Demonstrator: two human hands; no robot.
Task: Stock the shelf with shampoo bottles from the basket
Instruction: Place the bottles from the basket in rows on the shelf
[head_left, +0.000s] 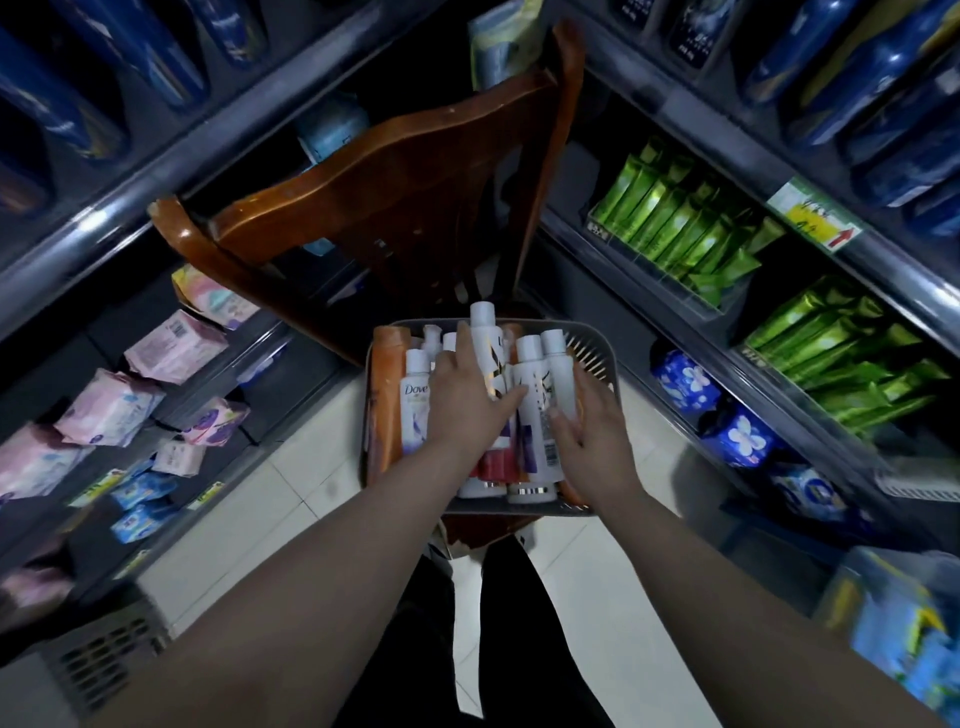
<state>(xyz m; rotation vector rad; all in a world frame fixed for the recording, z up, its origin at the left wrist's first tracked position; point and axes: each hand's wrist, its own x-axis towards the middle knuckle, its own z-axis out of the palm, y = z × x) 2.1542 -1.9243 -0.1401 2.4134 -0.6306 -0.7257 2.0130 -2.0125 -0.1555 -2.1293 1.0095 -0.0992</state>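
Both my arms reached down into the basket (592, 358) on the chair (395, 208). My left hand (467, 395) gripped a white bottle (485, 338); my right hand (592, 431) lay open against another bottle (535, 395). Hands hid the labels.

The grey basket (592, 358) is packed tight with upright white bottles (530, 395) and an orange one (387, 395), leaving only its far-right corner bare. Both hands, left hand (467, 395) and right hand (592, 431), fill the space above the bottles. Just beyond, the wooden chair back (395, 182) blocks the far side. Shelves crowd both flanks: pink packs (109, 408) left, green sachets (670, 213) right. The near tiled floor (291, 499) stays open.
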